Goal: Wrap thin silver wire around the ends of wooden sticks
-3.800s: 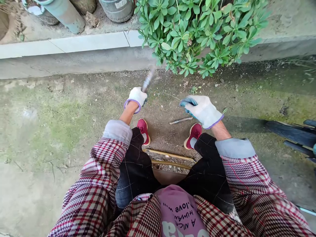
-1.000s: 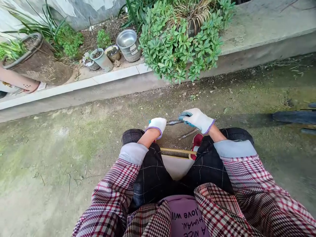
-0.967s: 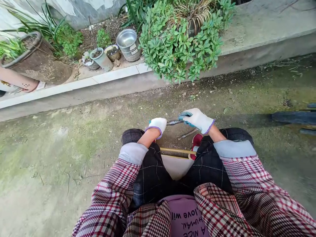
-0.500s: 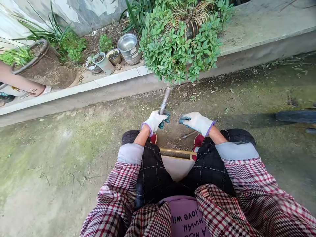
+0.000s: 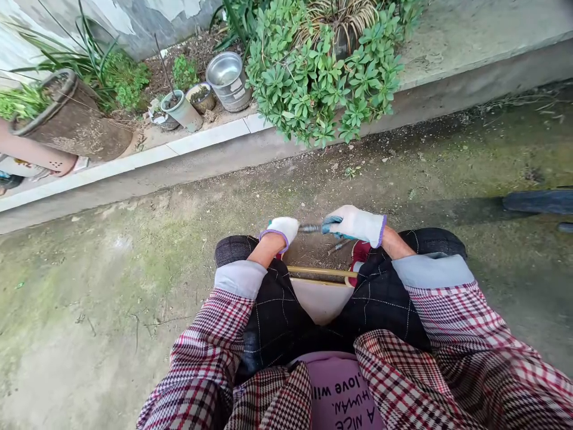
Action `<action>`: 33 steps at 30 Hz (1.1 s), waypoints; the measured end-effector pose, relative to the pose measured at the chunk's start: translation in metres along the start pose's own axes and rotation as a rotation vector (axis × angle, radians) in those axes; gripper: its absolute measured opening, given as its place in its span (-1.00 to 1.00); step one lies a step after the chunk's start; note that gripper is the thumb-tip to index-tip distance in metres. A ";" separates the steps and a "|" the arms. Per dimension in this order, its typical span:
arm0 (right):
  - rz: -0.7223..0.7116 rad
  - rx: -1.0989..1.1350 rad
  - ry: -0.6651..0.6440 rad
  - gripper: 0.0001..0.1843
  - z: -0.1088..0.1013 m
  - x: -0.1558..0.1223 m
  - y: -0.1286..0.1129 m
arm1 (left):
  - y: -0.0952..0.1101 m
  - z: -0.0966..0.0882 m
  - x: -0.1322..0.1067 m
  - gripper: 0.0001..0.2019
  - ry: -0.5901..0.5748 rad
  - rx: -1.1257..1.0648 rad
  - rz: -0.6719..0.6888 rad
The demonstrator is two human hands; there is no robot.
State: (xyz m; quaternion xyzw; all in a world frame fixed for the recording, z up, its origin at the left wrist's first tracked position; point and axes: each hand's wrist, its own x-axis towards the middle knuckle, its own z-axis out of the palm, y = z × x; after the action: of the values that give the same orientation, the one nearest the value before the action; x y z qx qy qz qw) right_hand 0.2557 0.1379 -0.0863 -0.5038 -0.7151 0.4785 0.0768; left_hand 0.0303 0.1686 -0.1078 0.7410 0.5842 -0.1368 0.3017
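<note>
My left hand (image 5: 286, 230), in a white glove with a purple cuff, is closed round a short stick (image 5: 310, 229). Grey coils of thin wire or string are wound about the stick, which now lies nearly level between my hands. Closed fingers of my right hand (image 5: 353, 225), in a like glove with a blue-green palm, cover the stick's right end. Whether a loose strand is also in those fingers is hidden. On the ground just below my right hand lies a second, similar stick (image 5: 339, 246).
Below my hands, a yellowish bar (image 5: 320, 271) crosses between my knees, by a pale seat (image 5: 322, 298). Ahead runs a low ledge (image 5: 201, 140) with potted plants, a metal pot (image 5: 228, 80) and a leafy bush (image 5: 322, 77). A dark object (image 5: 537, 201) lies at the right.
The stick has swung from pointing up and away to lying level towards the right. My left hand has turned with it, and my right hand now meets its end; the strand between them no longer shows.
</note>
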 end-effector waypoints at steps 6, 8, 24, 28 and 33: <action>0.081 -0.180 0.218 -0.78 -0.017 0.008 0.018 | 0.017 0.014 -0.021 -0.81 -0.163 -0.063 0.168; 0.115 -0.110 0.288 -0.81 -0.019 0.011 0.023 | 0.020 0.005 -0.027 -0.78 -0.159 -0.298 0.235; -0.026 0.473 -0.330 -0.72 0.001 -0.007 0.002 | 0.001 -0.009 -0.001 -0.84 0.316 -0.284 -0.060; -0.056 0.489 -0.195 -0.65 -0.014 -0.019 -0.001 | 0.003 0.002 -0.004 -0.76 0.183 0.105 -0.009; 0.051 0.275 0.080 -0.72 -0.018 -0.017 -0.001 | 0.013 0.014 -0.011 -0.81 -0.073 0.248 0.182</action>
State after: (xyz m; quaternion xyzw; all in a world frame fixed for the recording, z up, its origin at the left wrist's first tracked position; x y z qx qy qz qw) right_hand 0.2739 0.1350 -0.0696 -0.5253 -0.6260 0.5532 0.1615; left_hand 0.0410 0.1497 -0.1085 0.8169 0.4821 -0.2065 0.2401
